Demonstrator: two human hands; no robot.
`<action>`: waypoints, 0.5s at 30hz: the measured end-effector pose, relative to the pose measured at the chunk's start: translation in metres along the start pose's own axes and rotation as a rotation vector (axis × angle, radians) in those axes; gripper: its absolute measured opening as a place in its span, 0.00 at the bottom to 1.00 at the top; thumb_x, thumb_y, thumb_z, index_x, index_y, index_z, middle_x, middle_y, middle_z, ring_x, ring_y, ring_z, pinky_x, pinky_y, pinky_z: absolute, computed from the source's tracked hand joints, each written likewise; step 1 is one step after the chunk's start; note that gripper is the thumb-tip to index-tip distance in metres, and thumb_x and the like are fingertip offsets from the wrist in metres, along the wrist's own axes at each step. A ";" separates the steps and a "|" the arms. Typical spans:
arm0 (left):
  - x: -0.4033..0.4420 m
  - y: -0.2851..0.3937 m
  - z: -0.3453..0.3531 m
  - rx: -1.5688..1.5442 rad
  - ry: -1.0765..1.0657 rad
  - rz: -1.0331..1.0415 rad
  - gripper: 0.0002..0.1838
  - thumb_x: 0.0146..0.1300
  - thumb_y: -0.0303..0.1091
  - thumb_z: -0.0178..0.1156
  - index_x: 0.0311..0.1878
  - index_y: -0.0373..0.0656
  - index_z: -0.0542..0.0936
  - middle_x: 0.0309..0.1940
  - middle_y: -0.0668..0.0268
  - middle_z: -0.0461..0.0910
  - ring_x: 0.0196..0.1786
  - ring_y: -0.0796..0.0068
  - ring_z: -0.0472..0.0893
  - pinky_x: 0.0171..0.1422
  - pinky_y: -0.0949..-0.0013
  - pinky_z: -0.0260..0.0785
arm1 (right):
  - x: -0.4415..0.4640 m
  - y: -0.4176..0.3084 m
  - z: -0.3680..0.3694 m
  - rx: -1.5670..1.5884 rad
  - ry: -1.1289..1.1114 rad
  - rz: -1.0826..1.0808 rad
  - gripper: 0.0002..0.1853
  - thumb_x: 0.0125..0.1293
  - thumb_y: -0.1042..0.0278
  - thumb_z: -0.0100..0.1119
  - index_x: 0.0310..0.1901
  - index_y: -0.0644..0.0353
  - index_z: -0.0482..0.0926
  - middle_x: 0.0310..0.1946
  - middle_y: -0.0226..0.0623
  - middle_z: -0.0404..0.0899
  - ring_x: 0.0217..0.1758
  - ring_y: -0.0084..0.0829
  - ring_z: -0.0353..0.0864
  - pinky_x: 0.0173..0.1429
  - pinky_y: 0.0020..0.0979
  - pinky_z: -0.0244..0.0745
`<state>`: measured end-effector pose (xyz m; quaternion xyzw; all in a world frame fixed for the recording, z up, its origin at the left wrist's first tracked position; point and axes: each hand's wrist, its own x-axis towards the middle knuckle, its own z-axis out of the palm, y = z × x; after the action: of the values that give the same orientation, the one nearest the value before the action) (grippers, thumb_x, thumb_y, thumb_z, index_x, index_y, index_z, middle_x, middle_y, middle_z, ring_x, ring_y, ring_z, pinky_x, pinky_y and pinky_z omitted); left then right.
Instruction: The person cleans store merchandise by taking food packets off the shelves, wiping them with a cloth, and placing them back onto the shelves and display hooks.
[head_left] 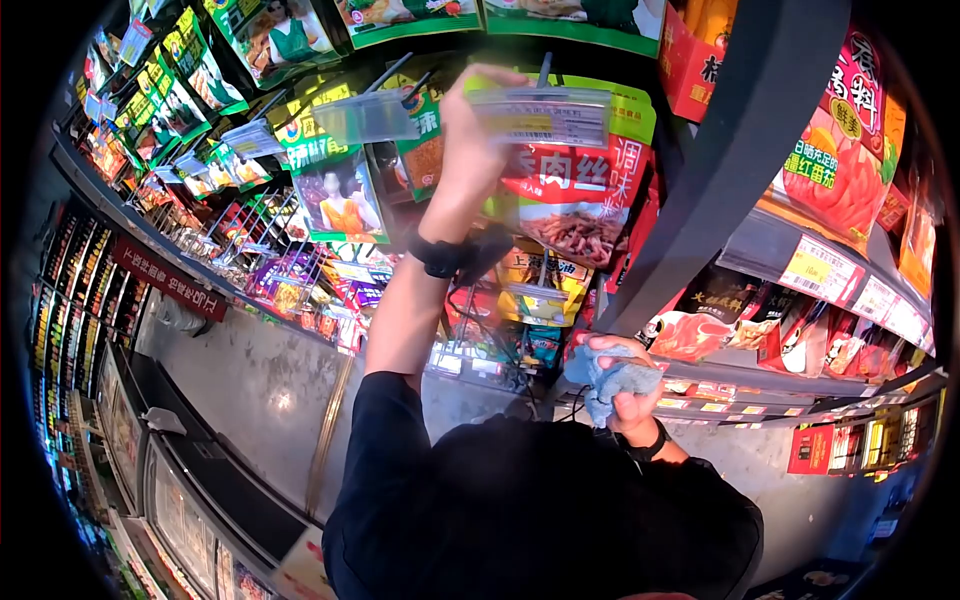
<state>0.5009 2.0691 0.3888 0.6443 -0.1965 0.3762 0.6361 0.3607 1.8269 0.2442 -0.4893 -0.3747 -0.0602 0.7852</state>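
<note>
My left hand (472, 125), with a dark watch (440, 256) on its wrist, is raised at a hanging rack. It is beside a clear price tag holder (545, 118) in front of a red and green packet (575, 190). Motion blurs its fingers, and whether they grip anything cannot be made out. Lower and to the right, my right hand (630, 400) is closed round a crumpled light blue cloth (608, 378). A dark band circles that wrist.
Green packets (335, 190) hang on hooks at the left. A dark shelf upright (725, 140) stands right of the rack, beside shelves with red packets (840, 170). Freezer cases (185, 500) line the lower left, across a grey floor (270, 385).
</note>
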 end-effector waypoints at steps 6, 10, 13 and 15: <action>0.008 -0.010 0.006 0.249 0.094 0.245 0.13 0.56 0.24 0.66 0.42 0.36 0.75 0.38 0.63 0.81 0.39 0.81 0.79 0.43 0.77 0.72 | 0.002 -0.003 -0.005 0.003 -0.054 0.035 0.27 0.63 0.49 0.56 0.41 0.73 0.74 0.48 0.56 0.75 0.55 0.50 0.76 0.58 0.46 0.71; -0.006 0.002 0.011 0.418 0.239 0.329 0.24 0.54 0.24 0.66 0.54 0.37 0.69 0.39 0.65 0.81 0.43 0.78 0.79 0.49 0.76 0.71 | 0.002 0.002 -0.007 0.024 -0.080 0.025 0.27 0.64 0.49 0.56 0.40 0.75 0.74 0.48 0.56 0.74 0.55 0.51 0.76 0.59 0.47 0.70; -0.028 0.009 0.002 0.289 0.256 0.107 0.33 0.55 0.18 0.62 0.64 0.37 0.61 0.51 0.59 0.76 0.50 0.73 0.78 0.56 0.72 0.71 | 0.000 0.004 -0.010 0.023 -0.092 0.020 0.28 0.64 0.49 0.56 0.39 0.76 0.74 0.48 0.57 0.74 0.55 0.52 0.76 0.59 0.49 0.70; -0.045 0.009 -0.013 0.179 0.227 0.014 0.36 0.56 0.17 0.61 0.67 0.37 0.58 0.57 0.56 0.71 0.54 0.70 0.76 0.58 0.71 0.70 | -0.002 0.008 -0.012 0.021 -0.097 0.006 0.28 0.64 0.49 0.56 0.38 0.77 0.74 0.48 0.57 0.75 0.55 0.52 0.76 0.60 0.50 0.70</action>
<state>0.4624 2.0708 0.3606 0.6505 -0.0936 0.4672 0.5914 0.3695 1.8210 0.2343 -0.4845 -0.4115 -0.0298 0.7714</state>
